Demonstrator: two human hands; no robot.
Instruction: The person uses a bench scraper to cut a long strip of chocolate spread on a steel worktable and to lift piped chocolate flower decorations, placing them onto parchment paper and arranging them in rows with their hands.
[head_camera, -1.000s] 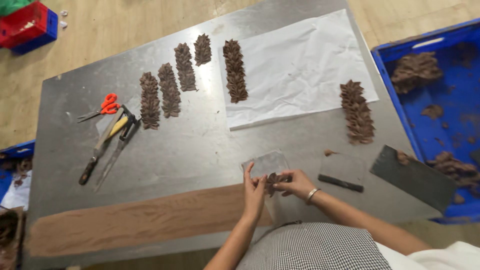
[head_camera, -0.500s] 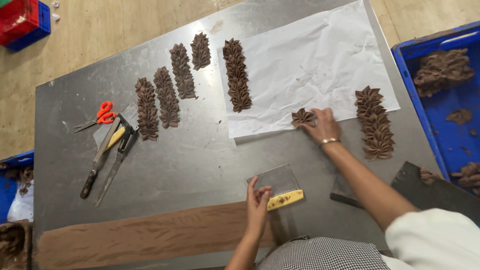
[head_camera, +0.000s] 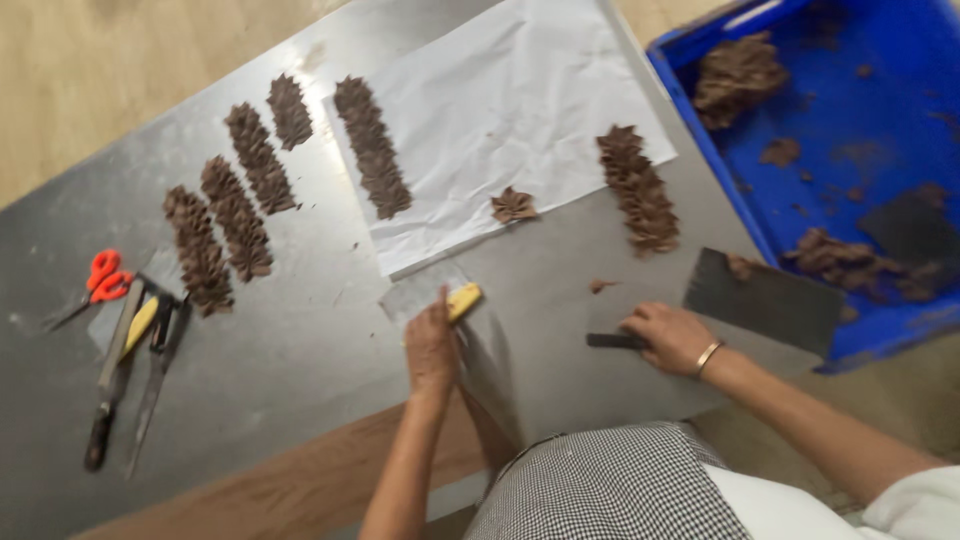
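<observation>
Brown leafy clumps are held in the blue crate (head_camera: 800, 240) at the table's right edge, its far end cut off by the frame. A single brown star-shaped piece (head_camera: 513, 205) lies on the white paper sheet (head_camera: 500, 110), between two rows of like pieces. The left hand (head_camera: 431, 345) is closed around a yellow-handled tool (head_camera: 463, 299), pressed on a clear plastic sheet (head_camera: 415, 295). The right hand (head_camera: 672, 337) rests with curled fingers on a dark bar (head_camera: 610, 341), seemingly gripping it; blur prevents certainty. Red scissors (head_camera: 103, 277) lie well apart.
</observation>
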